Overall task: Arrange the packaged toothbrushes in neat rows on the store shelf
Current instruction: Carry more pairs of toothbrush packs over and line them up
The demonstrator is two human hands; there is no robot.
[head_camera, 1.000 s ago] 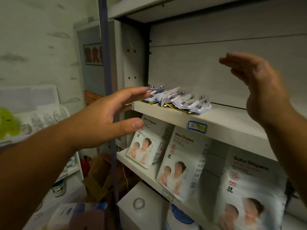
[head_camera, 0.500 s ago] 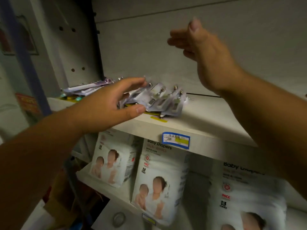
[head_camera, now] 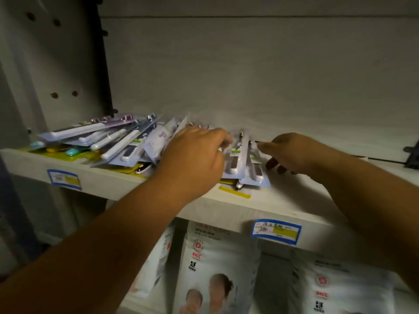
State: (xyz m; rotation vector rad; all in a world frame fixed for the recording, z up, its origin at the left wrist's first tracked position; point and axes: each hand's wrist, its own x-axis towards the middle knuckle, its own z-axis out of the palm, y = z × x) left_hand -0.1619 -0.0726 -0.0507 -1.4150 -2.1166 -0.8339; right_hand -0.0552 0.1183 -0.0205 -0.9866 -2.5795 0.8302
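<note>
Here the pale shelf (head_camera: 294, 200) stood in dim light, backed by a plain grey panel (head_camera: 249, 75), with a side post (head_camera: 56, 64) drilled with holes at the left. A loose heap of toothbrush packs (head_camera: 118, 143) lay fanned across the shelf's left half, some overlapping. The left hand (head_camera: 195, 155) rested on the heap, its fingers curled over a few packs and grasping them. The right hand (head_camera: 294, 150) sat just beside the rightmost packs, thumb toward their edge and fingertips down on the board; whether it held one could not be told. Blue price labels (head_camera: 276, 231) were stuck to the front edge. Diaper bags (head_camera: 217, 268) stood on the shelf below.
</note>
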